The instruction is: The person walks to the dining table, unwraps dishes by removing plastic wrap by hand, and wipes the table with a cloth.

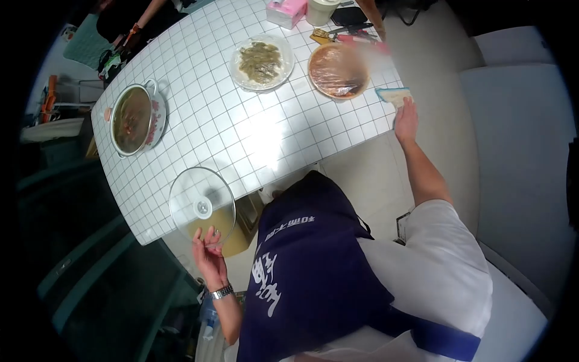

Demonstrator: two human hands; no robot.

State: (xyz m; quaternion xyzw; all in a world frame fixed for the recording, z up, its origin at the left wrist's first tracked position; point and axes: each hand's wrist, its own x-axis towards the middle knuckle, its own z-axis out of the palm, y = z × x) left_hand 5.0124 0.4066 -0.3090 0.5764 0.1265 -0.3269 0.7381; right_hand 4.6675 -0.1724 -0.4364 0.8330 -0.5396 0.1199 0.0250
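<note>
A clear glass lid [181, 208] with a white knob is tilted over the near edge of the table. My left hand [209, 258], with a watch at its wrist, has its fingers closed on the lid's near rim. At the table's right edge, my right hand [407, 120] grips a pale cloth [394, 95] with a blue border. Its fingers press the cloth to the tiles. Close by stands a bowl of reddish food [335, 75] under plastic wrap. Part of that bowl is blurred.
On the white tiled table [211, 114] are a pot of soup [158, 114] and a plate of green food [260, 63]. A pink tissue box [286, 13] and a tub [321, 11] stand at the back. Another person's arm [148, 13] shows behind.
</note>
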